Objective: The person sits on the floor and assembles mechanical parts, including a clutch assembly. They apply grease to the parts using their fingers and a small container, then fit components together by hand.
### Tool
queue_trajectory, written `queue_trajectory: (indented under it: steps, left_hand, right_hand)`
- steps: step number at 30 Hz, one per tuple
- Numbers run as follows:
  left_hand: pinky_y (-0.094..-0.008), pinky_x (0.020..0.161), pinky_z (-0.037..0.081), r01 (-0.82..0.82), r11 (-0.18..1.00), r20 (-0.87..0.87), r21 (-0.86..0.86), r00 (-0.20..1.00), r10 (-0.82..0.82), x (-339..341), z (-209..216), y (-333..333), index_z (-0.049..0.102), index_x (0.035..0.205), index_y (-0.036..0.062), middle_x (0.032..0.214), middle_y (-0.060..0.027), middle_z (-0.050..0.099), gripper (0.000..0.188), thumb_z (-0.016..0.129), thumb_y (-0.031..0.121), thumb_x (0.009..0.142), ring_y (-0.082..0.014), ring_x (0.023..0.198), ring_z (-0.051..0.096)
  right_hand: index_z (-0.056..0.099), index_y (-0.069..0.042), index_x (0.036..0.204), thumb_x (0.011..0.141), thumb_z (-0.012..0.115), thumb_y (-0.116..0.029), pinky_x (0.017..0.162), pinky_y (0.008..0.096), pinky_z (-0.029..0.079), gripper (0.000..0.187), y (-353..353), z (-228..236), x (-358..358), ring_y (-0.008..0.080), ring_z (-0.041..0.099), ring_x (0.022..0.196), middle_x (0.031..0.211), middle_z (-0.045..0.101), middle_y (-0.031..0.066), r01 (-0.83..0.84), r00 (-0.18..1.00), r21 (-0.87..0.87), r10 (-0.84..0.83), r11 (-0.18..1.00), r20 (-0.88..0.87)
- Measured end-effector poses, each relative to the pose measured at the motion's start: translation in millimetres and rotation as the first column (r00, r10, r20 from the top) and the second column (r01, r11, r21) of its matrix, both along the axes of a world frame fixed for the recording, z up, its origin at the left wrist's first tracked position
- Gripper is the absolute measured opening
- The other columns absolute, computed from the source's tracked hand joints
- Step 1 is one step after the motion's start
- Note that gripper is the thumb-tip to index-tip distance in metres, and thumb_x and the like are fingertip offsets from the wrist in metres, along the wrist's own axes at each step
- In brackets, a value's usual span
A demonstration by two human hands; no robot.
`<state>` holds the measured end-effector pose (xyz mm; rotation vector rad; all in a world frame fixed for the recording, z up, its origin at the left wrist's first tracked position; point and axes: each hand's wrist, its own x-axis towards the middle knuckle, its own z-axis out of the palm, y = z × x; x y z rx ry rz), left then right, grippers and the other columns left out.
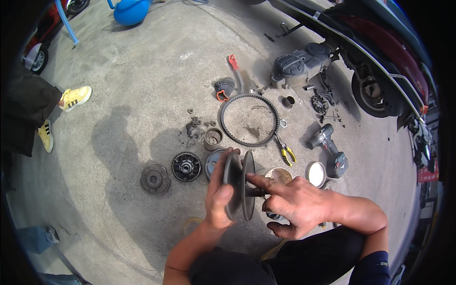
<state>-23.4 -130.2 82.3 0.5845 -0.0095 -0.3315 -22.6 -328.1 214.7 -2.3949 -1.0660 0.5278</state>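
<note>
My left hand (218,199) grips a dark metal belt pulley (233,187) with two round plates, held on edge above the ground. The thumb lies on its left plate and the fingers go round the far side. At the right plate, the outstretched index finger of my right hand (299,204) touches near the hub; its other fingers are loosely bent and apart, holding nothing. An open tin (280,175) with pale brown contents stands just beyond that hand, partly covered by it. Behind my left hand, a round metal part (212,164) is partly hidden.
Around lie a toothed drive belt (223,121), a coil spring (213,138), a black clutch part (186,166), a round metal part (154,179), yellow-handled pliers (287,155), a cordless driver (327,147) and a white-topped round container (316,174). A scooter (375,90) stands far right; a person's yellow shoe (76,97) is left.
</note>
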Motion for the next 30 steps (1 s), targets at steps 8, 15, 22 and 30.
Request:
queue_trajectory:
  steps: [8, 15, 22, 30]
  left_hand:
    - [-0.0476, 0.118, 0.044, 0.013, 1.0, -0.011, -0.011, 1.0, -0.013, -1, -4, -3, 0.029, 0.164, 0.0005, 0.157, -0.0185, 0.048, 0.095, 0.064, 0.05, 0.091, -0.0315, 0.142, 0.053]
    - [-0.0478, 0.118, 0.044, 0.005, 0.998, -0.03, -0.057, 1.0, -0.006, -1, -6, -4, 0.032, 0.164, 0.0038, 0.155, -0.0155, 0.052, 0.091, 0.064, 0.051, 0.093, -0.0312, 0.14, 0.055]
    - [-0.0489, 0.119, 0.043, -0.018, 0.998, -0.005, -0.055, 1.0, 0.017, 0, -4, -6, 0.034, 0.164, 0.0053, 0.157, -0.0149, 0.05, 0.09, 0.066, 0.049, 0.092, -0.0316, 0.143, 0.052]
    - [-0.0492, 0.118, 0.044, -0.003, 0.999, -0.047, -0.044, 0.999, 0.001, -4, 4, -5, 0.032, 0.165, 0.0069, 0.157, -0.0148, 0.051, 0.086, 0.058, 0.053, 0.097, -0.0314, 0.142, 0.052]
  right_hand:
    - [0.052, -0.007, 0.101, 0.067, 0.086, -0.016, 0.045, 0.042, 0.053, 0.049, -3, -2, 0, 0.0358, 0.069, 0.061, 0.151, 0.052, 0.0344, -0.037, 0.999, 0.078, 0.04, 0.996, -0.03]
    - [0.043, -0.015, 0.125, 0.082, 0.087, -0.006, 0.081, 0.0394, 0.055, 0.062, -23, -20, -1, 0.0203, 0.07, 0.061, 0.15, 0.054, 0.0379, 0.257, 0.881, 0.597, 0.07, 0.76, -0.469]
    - [0.038, -0.016, 0.133, 0.083, 0.087, -0.007, 0.066, 0.0318, 0.063, 0.071, -31, -16, -2, 0.0174, 0.071, 0.061, 0.156, 0.045, 0.0414, 0.358, 0.845, 0.54, -0.019, 0.762, -0.534]
    - [0.027, -0.018, 0.151, 0.079, 0.086, -0.003, 0.057, 0.0317, 0.063, 0.094, -16, -7, 0, 0.0278, 0.077, 0.075, 0.159, 0.036, 0.0443, 0.081, 0.976, 0.401, 0.009, 0.913, -0.217]
